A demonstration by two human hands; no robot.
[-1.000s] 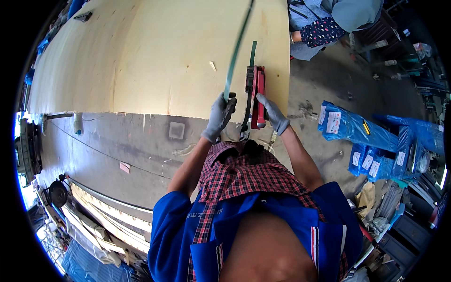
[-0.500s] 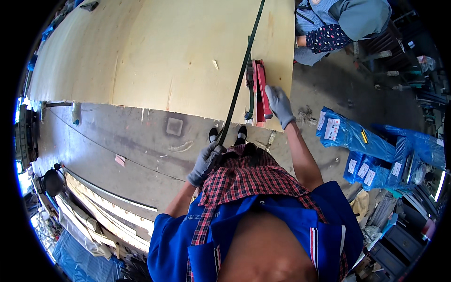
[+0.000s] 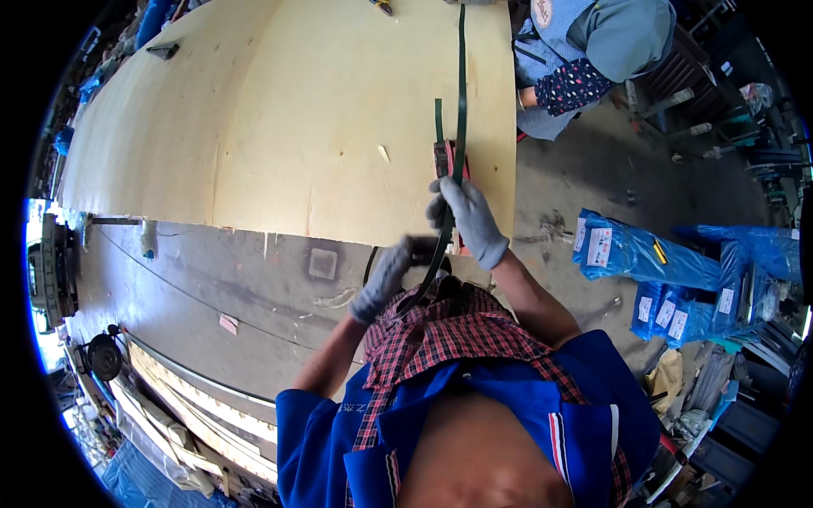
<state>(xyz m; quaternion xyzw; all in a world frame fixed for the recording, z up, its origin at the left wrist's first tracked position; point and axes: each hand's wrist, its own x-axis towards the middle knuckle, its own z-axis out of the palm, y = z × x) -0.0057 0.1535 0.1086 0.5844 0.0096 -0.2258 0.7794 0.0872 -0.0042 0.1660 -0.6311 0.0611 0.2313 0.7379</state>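
A long dark green strap runs across the plywood sheet toward me and hangs down over my checked apron. My right hand, in a grey glove, is closed on the strap near the board's front edge. My left hand, gloved the same, is just left of the strap's lower stretch; its fingers are blurred, and I cannot tell whether they grip anything. A red strapping tool lies on the sheet, partly hidden behind my right hand and the strap. A short strap end sticks out beyond it.
A person with a patterned sleeve is at the board's right side. Blue-wrapped bundles stand on the right. Long pale strips lie at lower left. A dark object and a wood splinter are on the sheet.
My right hand has left the red tool's handle and come left onto the strap. My left hand has moved up and slightly right. The strap's upper stretch now runs straighter.
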